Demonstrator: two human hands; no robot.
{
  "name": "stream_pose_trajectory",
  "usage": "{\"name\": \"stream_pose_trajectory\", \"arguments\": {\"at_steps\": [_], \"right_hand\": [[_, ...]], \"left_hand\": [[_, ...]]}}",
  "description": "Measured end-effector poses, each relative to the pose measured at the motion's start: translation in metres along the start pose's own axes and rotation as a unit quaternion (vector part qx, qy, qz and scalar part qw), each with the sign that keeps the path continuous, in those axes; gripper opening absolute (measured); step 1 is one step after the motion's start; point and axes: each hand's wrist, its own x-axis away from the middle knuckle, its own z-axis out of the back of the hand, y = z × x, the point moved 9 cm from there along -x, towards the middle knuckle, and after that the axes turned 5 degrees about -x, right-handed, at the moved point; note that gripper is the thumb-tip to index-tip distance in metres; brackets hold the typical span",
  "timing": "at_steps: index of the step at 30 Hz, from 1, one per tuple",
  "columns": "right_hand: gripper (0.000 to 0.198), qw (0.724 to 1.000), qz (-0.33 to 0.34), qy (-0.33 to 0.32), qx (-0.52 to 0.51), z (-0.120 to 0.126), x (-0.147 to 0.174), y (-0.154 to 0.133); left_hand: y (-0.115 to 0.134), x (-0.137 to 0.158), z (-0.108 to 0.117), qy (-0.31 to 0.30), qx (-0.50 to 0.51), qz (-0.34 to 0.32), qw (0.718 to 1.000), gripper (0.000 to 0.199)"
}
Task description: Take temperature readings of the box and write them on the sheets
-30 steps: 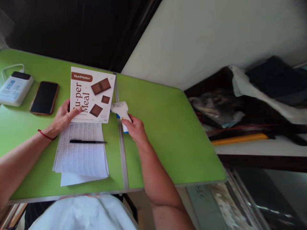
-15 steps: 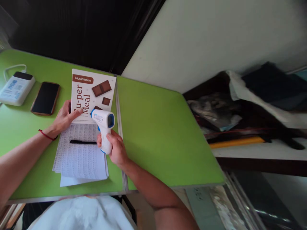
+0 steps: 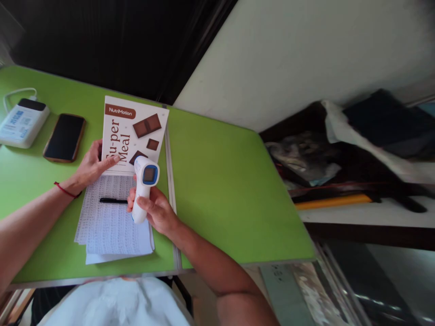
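My left hand grips the lower left edge of a white box printed "NutriMotion" with pictures of chocolate pieces; the thumb lies on its front and the other fingers are hidden behind. In my right hand is a white and blue infrared thermometer, held by its handle. Its dark screen faces me and its head overlaps the lower right part of the box. Below the box lie sheets of paper covered in rows of small writing. A black pen rests on them, its right end hidden behind my right hand.
A black phone and a white power bank with a cable lie at the left of the green table. A pale wall borders the table's far side. Shelves with cloth and a yellow object stand to the right.
My right hand has turned the thermometer so that its screen now faces me, shifting it slightly left. The box has tilted a little, its top moving to the right.
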Motion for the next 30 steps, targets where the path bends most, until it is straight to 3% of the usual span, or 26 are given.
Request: {"name": "stream_pose_trajectory", "arguments": {"at_steps": [8, 30], "right_hand": [[0.033, 1.0, 0.018, -0.025, 0.0, -0.0027, -0.0017, -0.001], [0.036, 1.0, 0.021, -0.01, -0.003, -0.0015, -0.0024, -0.0001]], "left_hand": [[-0.0001, -0.0009, -0.0003, -0.004, -0.002, -0.002, 1.0, 0.062], [0.0007, -0.0009, 0.0, -0.002, -0.018, -0.014, 1.0, 0.058]]}}
